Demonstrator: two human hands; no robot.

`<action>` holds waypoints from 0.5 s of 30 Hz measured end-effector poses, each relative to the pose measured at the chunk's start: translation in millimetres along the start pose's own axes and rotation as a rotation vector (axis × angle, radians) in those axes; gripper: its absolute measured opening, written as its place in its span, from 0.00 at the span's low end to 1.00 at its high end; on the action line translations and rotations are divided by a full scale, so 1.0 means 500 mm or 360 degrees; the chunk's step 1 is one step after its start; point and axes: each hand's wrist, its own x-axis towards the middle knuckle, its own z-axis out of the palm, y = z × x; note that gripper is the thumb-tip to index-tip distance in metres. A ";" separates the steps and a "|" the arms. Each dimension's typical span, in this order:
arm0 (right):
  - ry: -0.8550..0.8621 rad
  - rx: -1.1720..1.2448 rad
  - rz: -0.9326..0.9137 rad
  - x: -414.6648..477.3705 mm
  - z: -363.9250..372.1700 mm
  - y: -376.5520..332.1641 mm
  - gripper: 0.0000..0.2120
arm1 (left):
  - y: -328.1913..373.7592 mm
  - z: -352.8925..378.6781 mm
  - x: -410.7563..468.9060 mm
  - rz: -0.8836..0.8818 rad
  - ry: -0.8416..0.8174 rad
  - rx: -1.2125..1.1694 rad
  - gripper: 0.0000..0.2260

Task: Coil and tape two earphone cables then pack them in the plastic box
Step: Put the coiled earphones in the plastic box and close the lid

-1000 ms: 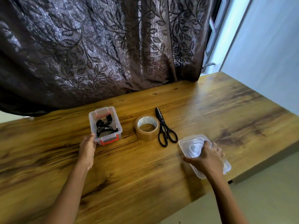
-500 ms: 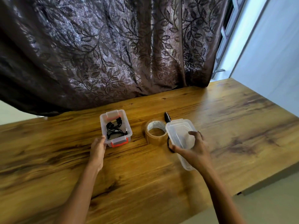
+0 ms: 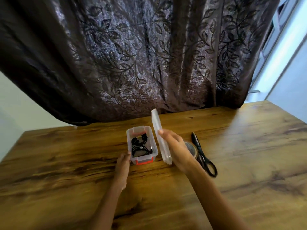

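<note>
Lid [image 3: 159, 130] on edge in right hand [image 3: 178, 151], beside box [image 3: 155, 151].

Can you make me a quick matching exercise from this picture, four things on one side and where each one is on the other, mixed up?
Things:
1. earphones
2. lid
3. scissors
4. tape roll

Places or states:
A. lying flat on the table, farthest right
B. inside the open plastic box
C. partly hidden behind the right hand
D. held on edge beside the box by the right hand

Pairs: 1-B, 2-D, 3-A, 4-C
</note>
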 end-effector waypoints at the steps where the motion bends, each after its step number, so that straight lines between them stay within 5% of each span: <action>1: -0.0032 0.0183 0.0037 0.014 0.005 0.001 0.23 | -0.002 -0.001 0.002 -0.0006 0.0010 0.0006 0.11; 5: -0.0103 0.0631 0.0149 0.057 0.012 0.020 0.14 | -0.004 -0.003 0.003 -0.0008 0.0014 0.0032 0.10; 12: 0.0571 -0.0005 0.0175 0.119 0.027 0.070 0.11 | 0.004 -0.001 0.002 0.0031 0.0042 0.0041 0.11; 15: 0.0559 -0.0271 0.0066 0.122 0.034 0.081 0.07 | -0.004 -0.005 0.005 0.0033 0.0025 0.0010 0.09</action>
